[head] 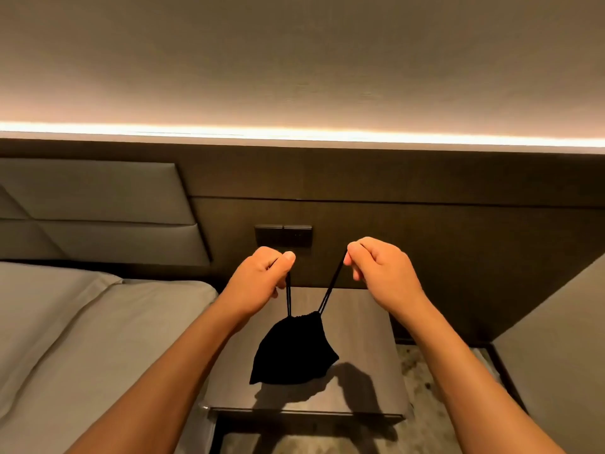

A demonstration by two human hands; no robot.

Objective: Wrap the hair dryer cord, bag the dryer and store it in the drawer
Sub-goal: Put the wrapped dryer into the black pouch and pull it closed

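Note:
A black drawstring bag hangs bulging above the nightstand top, its mouth gathered tight. My left hand pinches the left drawstring and my right hand pinches the right drawstring; both cords are taut and spread apart. The bag's bottom rests on or just over the nightstand. The hair dryer itself is hidden; I cannot see inside the bag. No drawer front shows plainly.
A bed with grey sheets lies to the left, with a padded headboard behind it. A dark switch panel sits on the wall panel behind my hands. Another furniture edge stands at the right.

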